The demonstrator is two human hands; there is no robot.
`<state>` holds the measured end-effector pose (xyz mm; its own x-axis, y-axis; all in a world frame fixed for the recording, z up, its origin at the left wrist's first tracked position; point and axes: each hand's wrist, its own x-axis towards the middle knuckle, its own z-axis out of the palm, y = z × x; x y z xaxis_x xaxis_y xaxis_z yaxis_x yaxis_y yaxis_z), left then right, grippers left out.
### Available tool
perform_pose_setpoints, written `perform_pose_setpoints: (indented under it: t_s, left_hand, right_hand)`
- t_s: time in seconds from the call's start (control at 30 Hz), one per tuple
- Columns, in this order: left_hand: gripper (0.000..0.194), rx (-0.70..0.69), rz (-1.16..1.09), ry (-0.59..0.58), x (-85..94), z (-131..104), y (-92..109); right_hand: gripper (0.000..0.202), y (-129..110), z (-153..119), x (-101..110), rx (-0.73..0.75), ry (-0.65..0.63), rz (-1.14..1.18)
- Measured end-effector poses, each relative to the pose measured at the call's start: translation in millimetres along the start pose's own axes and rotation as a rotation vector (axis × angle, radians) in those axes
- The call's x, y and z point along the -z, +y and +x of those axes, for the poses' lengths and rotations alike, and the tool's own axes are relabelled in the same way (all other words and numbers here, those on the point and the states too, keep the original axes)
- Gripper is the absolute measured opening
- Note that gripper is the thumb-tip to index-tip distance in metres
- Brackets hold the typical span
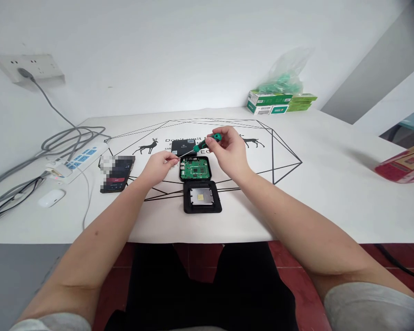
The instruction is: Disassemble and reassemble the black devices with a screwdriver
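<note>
Here, right hand (229, 154) around the green screwdriver (198, 147), left hand (159, 166) in a pinch at its tip.

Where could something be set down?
Free: white table between green cardboard boxes, red package and right forearm; also right of the black square cover. Crowded: left, around the white power strip and black phone; centre, around the green circuit board.

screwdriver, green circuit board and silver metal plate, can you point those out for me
Screwdriver (200, 145): head view, on the visible front part of its handle.
Green circuit board (194, 171): head view, near the middle of its face.
Silver metal plate (207, 196): head view, on bare metal beside the yellowish square.
</note>
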<state>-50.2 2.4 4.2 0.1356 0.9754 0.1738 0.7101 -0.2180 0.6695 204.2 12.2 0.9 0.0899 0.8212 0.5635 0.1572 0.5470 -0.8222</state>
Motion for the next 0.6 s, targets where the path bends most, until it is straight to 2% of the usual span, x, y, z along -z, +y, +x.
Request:
perform_pose_setpoints:
  t_s: [0.13, 0.23, 0.3, 0.47, 0.6]
  left_hand:
    - [0.030, -0.004, -0.232, -0.080, -1.1, -0.9, -5.0]
    - [0.030, -0.036, -0.285, -0.149, -1.9, -3.9, -2.8]
    - [0.027, -0.073, -0.252, -0.214, -0.8, -7.9, 3.2]
    - [0.016, -0.314, -0.123, -0.546, 2.3, -19.4, 20.4]
    - [0.007, -0.408, -0.108, -0.665, -4.1, -23.6, 22.7]
  right_hand:
    - [0.053, 19.2, 8.7, 2.8, 0.073, 0.013, 0.080]
    - [0.062, 20.3, 7.7, 2.7, 0.193, -0.051, 0.125]
    - [0.060, 12.6, 2.3, 1.0, 0.266, -0.114, 0.145]
    - [0.054, -16.1, -19.4, -5.3, 0.358, -0.283, 0.182]
    - [0.054, -26.8, -31.0, -7.3, 0.386, -0.405, 0.176]
